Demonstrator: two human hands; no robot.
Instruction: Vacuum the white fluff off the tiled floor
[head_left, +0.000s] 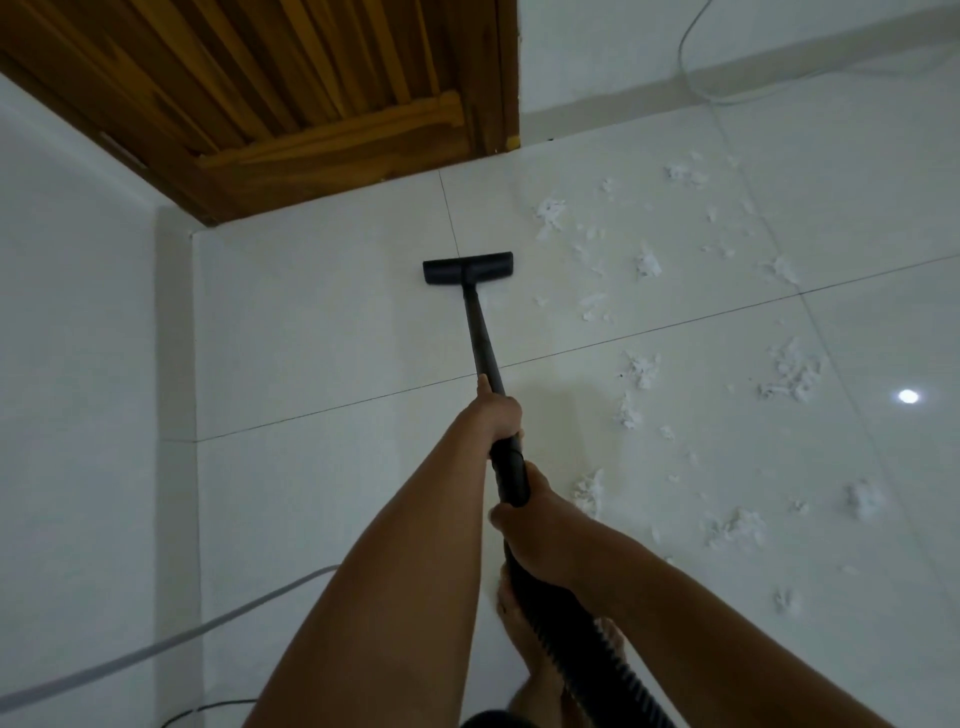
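Note:
A black vacuum wand (480, 332) runs from my hands out to a flat black floor head (467, 267) lying on the white tiled floor (322, 332) near the door. My left hand (496, 410) grips the wand partway up. My right hand (535, 525) grips the handle end where the ribbed black hose (587, 639) starts. White fluff (641, 371) lies in scattered clumps over the tiles to the right of the head, from near the far wall down to beside my right arm. The tiles under and left of the head show no fluff.
A wooden door (322, 88) stands at the top left, a white wall (72, 338) on the left. A grey cable (156, 644) crosses the lower left, a thin cord (691, 73) runs by the far wall. My bare feet (524, 623) stand below the hose.

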